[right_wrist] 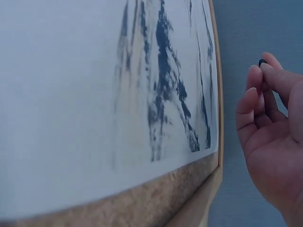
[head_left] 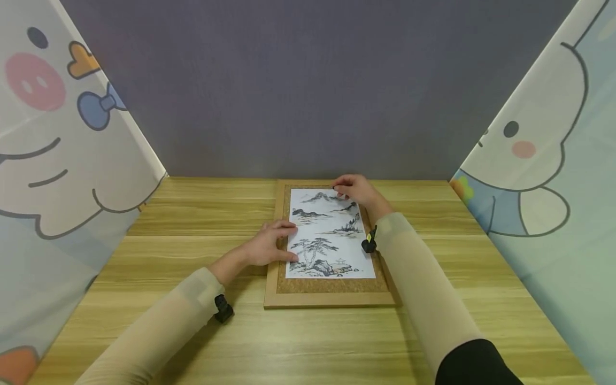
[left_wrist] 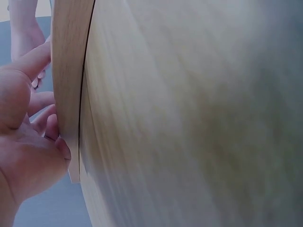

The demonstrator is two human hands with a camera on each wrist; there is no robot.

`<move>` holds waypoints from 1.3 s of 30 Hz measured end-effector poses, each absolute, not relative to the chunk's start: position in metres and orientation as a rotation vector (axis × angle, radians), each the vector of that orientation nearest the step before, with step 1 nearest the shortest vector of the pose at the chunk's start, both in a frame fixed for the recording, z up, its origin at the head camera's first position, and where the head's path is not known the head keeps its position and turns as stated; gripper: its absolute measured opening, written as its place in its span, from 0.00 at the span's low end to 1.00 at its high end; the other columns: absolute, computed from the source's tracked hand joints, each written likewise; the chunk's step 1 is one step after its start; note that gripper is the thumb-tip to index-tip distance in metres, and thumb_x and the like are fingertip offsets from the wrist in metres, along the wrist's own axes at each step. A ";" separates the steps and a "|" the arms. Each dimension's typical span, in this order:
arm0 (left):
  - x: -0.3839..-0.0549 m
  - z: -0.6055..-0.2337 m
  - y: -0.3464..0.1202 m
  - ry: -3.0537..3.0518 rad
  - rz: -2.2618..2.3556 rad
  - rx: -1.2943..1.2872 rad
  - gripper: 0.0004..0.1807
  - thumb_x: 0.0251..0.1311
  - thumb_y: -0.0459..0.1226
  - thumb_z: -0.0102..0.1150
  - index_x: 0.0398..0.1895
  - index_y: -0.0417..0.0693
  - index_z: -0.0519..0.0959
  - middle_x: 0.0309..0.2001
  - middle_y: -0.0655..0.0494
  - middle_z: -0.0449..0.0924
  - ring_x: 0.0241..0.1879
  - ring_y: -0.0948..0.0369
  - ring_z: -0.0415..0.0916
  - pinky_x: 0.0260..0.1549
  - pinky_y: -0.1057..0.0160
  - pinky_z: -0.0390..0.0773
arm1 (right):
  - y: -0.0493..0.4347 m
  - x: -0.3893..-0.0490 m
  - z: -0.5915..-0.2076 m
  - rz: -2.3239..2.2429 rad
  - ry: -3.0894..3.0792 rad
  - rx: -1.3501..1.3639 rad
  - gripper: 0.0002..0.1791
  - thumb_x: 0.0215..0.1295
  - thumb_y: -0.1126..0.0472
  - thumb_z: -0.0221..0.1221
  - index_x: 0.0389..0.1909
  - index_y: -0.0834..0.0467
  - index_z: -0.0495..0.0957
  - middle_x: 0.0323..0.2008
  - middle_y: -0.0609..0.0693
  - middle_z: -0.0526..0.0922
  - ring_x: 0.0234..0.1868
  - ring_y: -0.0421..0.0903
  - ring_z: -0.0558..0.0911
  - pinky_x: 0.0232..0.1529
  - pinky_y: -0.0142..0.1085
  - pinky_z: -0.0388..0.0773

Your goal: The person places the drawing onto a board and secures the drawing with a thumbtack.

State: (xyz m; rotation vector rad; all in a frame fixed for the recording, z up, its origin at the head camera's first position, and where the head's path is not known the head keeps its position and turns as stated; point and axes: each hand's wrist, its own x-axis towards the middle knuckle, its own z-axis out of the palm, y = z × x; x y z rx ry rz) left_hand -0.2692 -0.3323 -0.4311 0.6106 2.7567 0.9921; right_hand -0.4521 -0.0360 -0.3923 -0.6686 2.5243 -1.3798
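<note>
A sheet of white paper printted with an ink landscape (head_left: 313, 232) lies on a wood-framed cork board (head_left: 332, 286). My left hand (head_left: 262, 245) reaches over the frame's left side, thumb and fingers spread, with the fingertips resting at the sheet's left edge. Over the board's top right, my right hand (head_left: 357, 190) pinches a small black pin-like piece (right_wrist: 262, 62) between thumb and index finger, close to the sheet's top right corner. Most of that piece is hidden by the fingertips. In the left wrist view, the left hand (left_wrist: 28, 127) lies along the frame's edge (left_wrist: 71, 85).
The board lies on a wood-grain table (head_left: 192, 214), near its back edge. Behind stands a dark grey panel (head_left: 308, 91). Cartoon-printed cloths (head_left: 72, 160) hang on both sides. Each wrist carries a small black camera (head_left: 223, 309).
</note>
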 end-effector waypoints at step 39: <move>-0.269 -0.432 -0.331 2.773 0.990 0.620 0.49 0.63 0.50 0.80 0.82 0.38 0.69 0.84 0.44 0.63 0.82 0.35 0.54 0.85 0.27 0.38 | -0.057 -0.476 -0.412 -1.118 2.604 -0.613 0.13 0.85 0.58 0.58 0.58 0.54 0.89 0.32 0.46 0.81 0.29 0.39 0.76 0.33 0.33 0.75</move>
